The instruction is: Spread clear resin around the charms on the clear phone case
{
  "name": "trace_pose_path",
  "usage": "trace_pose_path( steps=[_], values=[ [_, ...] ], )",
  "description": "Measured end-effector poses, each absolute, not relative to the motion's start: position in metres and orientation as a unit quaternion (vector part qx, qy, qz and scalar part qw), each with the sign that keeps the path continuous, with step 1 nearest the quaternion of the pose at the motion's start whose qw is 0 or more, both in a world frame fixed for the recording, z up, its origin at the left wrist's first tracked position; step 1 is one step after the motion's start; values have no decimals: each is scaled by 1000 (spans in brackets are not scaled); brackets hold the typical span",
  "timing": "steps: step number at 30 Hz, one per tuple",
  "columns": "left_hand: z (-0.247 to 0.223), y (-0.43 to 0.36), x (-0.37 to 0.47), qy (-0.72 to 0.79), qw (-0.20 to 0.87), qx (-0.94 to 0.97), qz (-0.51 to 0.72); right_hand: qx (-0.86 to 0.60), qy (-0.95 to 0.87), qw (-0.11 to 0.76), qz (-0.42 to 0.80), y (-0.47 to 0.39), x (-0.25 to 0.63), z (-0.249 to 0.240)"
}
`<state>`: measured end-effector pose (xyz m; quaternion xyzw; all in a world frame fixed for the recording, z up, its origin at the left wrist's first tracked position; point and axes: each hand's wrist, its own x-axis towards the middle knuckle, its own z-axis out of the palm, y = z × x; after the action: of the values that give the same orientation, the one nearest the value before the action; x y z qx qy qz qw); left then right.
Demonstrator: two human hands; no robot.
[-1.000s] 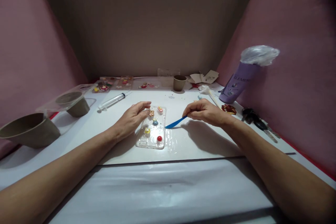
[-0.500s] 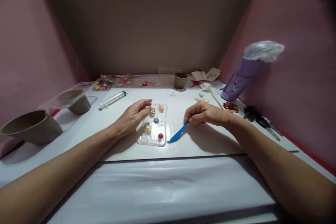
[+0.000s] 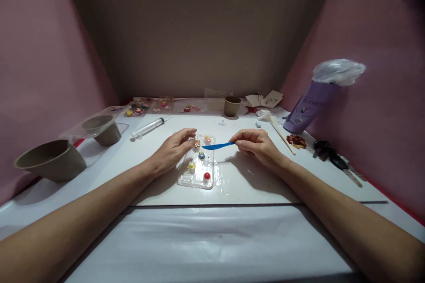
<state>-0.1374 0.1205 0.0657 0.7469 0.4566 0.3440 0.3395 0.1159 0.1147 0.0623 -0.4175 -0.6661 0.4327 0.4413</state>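
Note:
A clear phone case (image 3: 198,180) with small charms on it lies on the white board (image 3: 159,195). Among the charms are a red ball (image 3: 206,176), a yellow piece (image 3: 191,165) and a blue piece (image 3: 201,155). My left hand (image 3: 175,149) rests at the case's upper left edge, its fingers closed round that edge beside a brown charm (image 3: 197,143). My right hand (image 3: 254,143) grips a blue plastic knife (image 3: 219,146), whose blade points left above the case's upper part. Wet, shiny smears show on the board right of the case.
A syringe (image 3: 148,128) and two pots (image 3: 50,161) are on the left. Behind stand a small pot (image 3: 233,106) and packs of charms (image 3: 136,108). On the right are a wooden stick (image 3: 283,136), a purple cup (image 3: 303,107) and dark tools (image 3: 334,154).
The blue knife has risen from the board beside the case's lower right corner and swung level over the case. My left hand stays at the case's edge. The view has shifted slightly.

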Motion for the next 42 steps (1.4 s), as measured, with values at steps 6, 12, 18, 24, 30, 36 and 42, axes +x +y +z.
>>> trace_pose_path(
  steps=[6, 12, 18, 24, 30, 36, 42],
  values=[
    [64, 121, -138, 453, 343, 747, 346, -438, -725, 435, 305, 107, 110, 62],
    [62, 123, -138, 456, 340, 745, 349, -421, -757, 435, 246, 108, 110, 58],
    [65, 120, -137, 460, 341, 743, 346, -409, -780, 427, 205, 108, 109, 55],
    [67, 119, -137, 455, 338, 749, 343, -393, -791, 444, 153, 106, 111, 56],
    [66, 119, -138, 453, 333, 752, 344, -372, -806, 442, 131, 107, 111, 54],
    [64, 120, -139, 449, 332, 754, 346, -365, -812, 438, 123, 106, 110, 55],
    [64, 121, -138, 449, 329, 755, 345, -361, -815, 442, 105, 107, 110, 55]
  ],
)
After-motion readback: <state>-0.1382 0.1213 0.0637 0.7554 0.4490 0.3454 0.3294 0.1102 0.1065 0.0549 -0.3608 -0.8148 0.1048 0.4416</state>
